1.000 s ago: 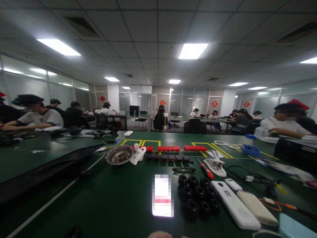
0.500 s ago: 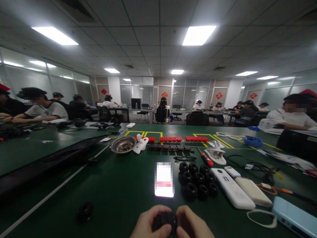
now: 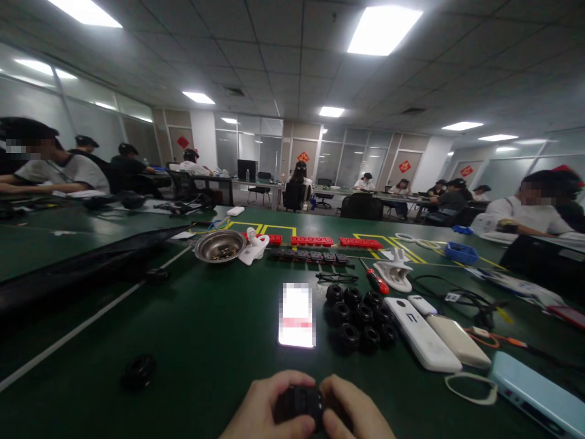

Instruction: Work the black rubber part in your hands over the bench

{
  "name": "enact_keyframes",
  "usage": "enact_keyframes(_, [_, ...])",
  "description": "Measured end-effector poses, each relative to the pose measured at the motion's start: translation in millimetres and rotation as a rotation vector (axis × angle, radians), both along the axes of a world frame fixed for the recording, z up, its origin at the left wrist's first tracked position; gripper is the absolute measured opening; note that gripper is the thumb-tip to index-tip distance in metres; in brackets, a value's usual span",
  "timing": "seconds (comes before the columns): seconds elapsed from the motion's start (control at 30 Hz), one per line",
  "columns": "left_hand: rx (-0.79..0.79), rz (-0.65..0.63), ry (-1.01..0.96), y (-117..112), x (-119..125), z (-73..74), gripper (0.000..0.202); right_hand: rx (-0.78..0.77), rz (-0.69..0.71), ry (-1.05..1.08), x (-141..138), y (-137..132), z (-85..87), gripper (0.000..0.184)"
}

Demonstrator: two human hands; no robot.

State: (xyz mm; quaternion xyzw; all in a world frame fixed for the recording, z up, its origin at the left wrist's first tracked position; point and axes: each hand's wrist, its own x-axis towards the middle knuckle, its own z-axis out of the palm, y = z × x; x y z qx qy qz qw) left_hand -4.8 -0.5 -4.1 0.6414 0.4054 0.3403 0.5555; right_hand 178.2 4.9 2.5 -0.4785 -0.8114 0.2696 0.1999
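Observation:
At the bottom edge, my left hand [image 3: 262, 408] and my right hand [image 3: 354, 411] are both closed around one small black round part [image 3: 299, 403] held between them over the green table [image 3: 205, 329]. Just beyond my hands lies a lit phone [image 3: 297, 315]. To its right sits a cluster of several similar black round parts [image 3: 361, 318]. One more black round part [image 3: 138, 371] lies alone at the left.
A white device [image 3: 423, 341], a beige power bank [image 3: 458, 340], a pale blue box [image 3: 537, 393] and cables lie at right. Farther back are a metal bowl [image 3: 218, 246], red blocks [image 3: 312, 241] and a red-handled screwdriver [image 3: 375, 278]. Other people sit at both sides and behind.
The view has tilted down. My hands, nearly out of sight a second ago, have come into view holding the black part and now sit slightly higher in the picture.

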Motion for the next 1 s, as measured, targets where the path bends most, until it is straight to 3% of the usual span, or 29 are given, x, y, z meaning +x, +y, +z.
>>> enact_keyframes(0.1, [0.004, 0.023, 0.037, -3, 1, -0.1, 0.044, 0.046, 0.082, -0.066, 0, 0, 2.3, 0.036])
enact_keyframes(0.2, [-0.069, 0.031, -0.053, -3, 3, -3.8, 0.046, -0.009, 0.079, -0.027, -1, -4, 9.6, 0.017])
enact_keyframes(0.33, [-0.160, 0.014, -0.142, -3, 5, -8.2, 0.041, -0.017, 0.060, 0.017, -1, -10, 18.7, 0.037])
enact_keyframes(0.5, [-0.063, 0.081, -0.057, -7, 4, -0.6, 0.038, 0.010, -0.008, 0.028, 0, -7, 12.4, 0.017])
enact_keyframes(0.63, [-0.058, 0.091, -0.024, -7, 5, 3.4, 0.040, -0.024, -0.006, 0.046, 1, -4, 7.6, 0.029])
enact_keyframes(0.73, [-0.133, 0.083, -0.087, -5, 6, 1.0, 0.041, -0.052, 0.013, 0.103, 1, -6, 8.4, 0.010])
enact_keyframes(0.87, [-0.161, 0.072, -0.146, -4, 6, -1.7, 0.039, -0.008, 0.044, 0.172, 4, -8, 8.7, 0.031])
enact_keyframes(0.97, [-0.079, 0.090, -0.094, -6, 6, 0.4, 0.038, 0.007, 0.008, 0.165, 4, -7, 7.1, 0.020])
enact_keyframes(1.0, [-0.060, 0.095, -0.075, -7, 5, 1.6, 0.038, 0.010, 0.008, 0.151, 3, -6, 6.9, 0.024])
